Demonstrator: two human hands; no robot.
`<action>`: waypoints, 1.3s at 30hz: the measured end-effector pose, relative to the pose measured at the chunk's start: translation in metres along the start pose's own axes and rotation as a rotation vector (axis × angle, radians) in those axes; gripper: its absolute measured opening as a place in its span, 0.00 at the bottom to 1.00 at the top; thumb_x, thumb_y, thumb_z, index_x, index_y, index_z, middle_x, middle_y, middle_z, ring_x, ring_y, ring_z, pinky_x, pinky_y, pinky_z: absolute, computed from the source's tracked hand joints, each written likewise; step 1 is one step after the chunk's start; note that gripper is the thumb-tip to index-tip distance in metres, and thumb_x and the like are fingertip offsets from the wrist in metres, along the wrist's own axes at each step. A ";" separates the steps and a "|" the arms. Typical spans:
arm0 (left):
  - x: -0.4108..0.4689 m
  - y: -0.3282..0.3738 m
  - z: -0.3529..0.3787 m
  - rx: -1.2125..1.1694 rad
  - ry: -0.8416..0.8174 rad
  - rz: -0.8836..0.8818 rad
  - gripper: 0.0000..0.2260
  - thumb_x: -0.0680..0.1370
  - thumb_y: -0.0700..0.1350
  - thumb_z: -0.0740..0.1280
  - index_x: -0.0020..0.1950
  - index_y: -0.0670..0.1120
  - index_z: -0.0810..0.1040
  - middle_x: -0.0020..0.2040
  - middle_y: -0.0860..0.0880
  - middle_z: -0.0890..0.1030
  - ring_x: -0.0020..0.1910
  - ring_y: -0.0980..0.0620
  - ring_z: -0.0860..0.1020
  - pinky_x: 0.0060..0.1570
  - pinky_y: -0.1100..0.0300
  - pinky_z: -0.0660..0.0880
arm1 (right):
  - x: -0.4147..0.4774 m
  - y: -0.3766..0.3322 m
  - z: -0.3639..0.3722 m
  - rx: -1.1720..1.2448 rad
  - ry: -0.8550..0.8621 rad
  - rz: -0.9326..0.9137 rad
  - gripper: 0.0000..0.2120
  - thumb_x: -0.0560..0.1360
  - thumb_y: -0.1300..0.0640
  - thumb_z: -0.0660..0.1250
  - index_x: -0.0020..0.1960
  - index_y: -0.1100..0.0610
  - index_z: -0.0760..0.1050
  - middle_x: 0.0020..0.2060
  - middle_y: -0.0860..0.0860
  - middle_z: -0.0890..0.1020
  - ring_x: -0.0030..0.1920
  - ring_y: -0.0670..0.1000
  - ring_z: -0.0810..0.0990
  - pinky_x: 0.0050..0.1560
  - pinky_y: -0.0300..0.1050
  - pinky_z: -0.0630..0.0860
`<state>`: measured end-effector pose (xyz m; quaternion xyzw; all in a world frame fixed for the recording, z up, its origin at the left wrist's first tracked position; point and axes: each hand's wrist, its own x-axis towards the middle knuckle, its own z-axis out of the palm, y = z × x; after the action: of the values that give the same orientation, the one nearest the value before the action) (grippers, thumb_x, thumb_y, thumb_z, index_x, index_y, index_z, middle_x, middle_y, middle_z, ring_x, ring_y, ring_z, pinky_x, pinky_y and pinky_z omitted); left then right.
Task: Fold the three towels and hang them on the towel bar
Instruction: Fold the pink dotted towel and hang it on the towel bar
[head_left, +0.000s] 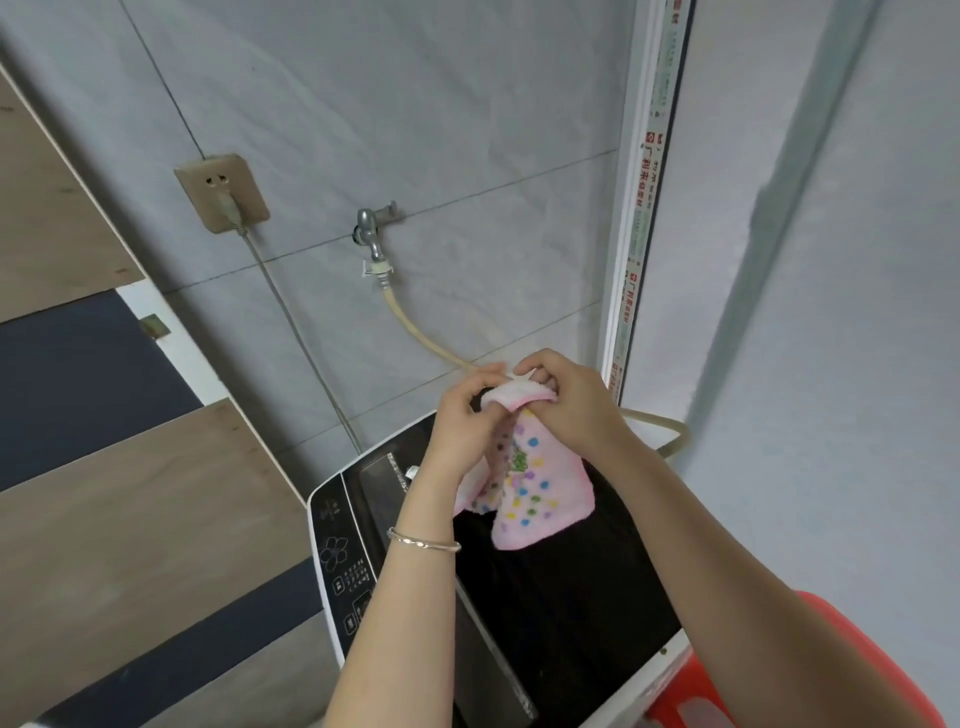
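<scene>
A small pink towel (535, 488) with coloured dots hangs in the air above the dark lid of a washing machine (332, 525). My left hand (462, 431) and my right hand (571, 400) pinch its top edge close together, fingers curled round the fabric. The towel is doubled over, its lower part dangling free. No towel bar and no other towels are in view.
A wall tap (375, 240) with a beige hose (415, 327) and a socket (222, 192) with a plugged cable sit on the grey tiled wall behind. A white window frame (631, 249) stands on the right. A red plastic stool (727, 696) is at the bottom right.
</scene>
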<state>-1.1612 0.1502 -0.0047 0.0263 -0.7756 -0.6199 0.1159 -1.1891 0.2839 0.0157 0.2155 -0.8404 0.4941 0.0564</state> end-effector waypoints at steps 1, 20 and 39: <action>0.000 0.000 -0.002 -0.036 0.027 -0.016 0.15 0.73 0.32 0.62 0.43 0.53 0.77 0.54 0.49 0.79 0.55 0.51 0.76 0.51 0.61 0.73 | -0.002 0.002 0.003 0.029 -0.010 0.019 0.11 0.71 0.63 0.69 0.53 0.59 0.75 0.34 0.46 0.75 0.34 0.44 0.73 0.35 0.25 0.68; 0.017 -0.020 -0.080 -0.028 0.464 -0.175 0.07 0.76 0.48 0.67 0.42 0.46 0.73 0.36 0.51 0.75 0.38 0.52 0.75 0.39 0.58 0.72 | 0.005 0.038 0.027 -0.016 0.088 0.339 0.08 0.80 0.57 0.56 0.54 0.61 0.70 0.41 0.52 0.74 0.40 0.48 0.72 0.35 0.36 0.67; -0.010 -0.041 -0.027 -0.136 -0.121 -0.279 0.15 0.79 0.50 0.62 0.45 0.37 0.77 0.38 0.44 0.78 0.39 0.50 0.74 0.38 0.60 0.70 | -0.010 0.048 0.027 0.020 -0.048 0.334 0.25 0.67 0.74 0.59 0.55 0.50 0.72 0.52 0.44 0.75 0.58 0.44 0.72 0.57 0.41 0.68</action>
<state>-1.1497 0.1172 -0.0407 0.0885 -0.7261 -0.6816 -0.0169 -1.1967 0.2839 -0.0403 0.0851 -0.8606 0.4997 -0.0486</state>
